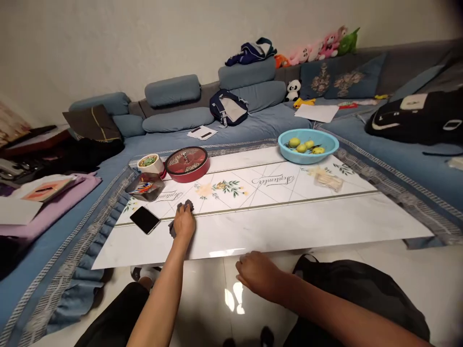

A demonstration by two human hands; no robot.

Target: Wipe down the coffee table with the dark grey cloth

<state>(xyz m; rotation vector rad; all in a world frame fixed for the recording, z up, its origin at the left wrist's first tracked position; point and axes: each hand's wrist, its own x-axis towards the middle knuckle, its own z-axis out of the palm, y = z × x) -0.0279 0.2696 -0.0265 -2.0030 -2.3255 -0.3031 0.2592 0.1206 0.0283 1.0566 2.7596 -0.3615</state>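
Note:
My left hand [183,222] presses a dark grey cloth [188,204] onto the white patterned tabletop [260,221], its fingers closed over the bunched fabric. A smartphone [145,220] with a black screen lies to the left of that hand. My right hand [257,271] is at the table's front edge, its fingers curled into a loose fist; nothing shows in it. Beyond the left hand are a round red box [187,166] with a patterned lid, a white pot with a small green plant [150,164], and a dark see-through container [145,187].
A blue plastic basin [307,153] holding several yellow-green fruits stands at the back right. In front of it lies a small clear packet [328,182]. A blue sofa [253,132] wraps around the table, with a backpack [229,107] and a black bag [415,118] on it.

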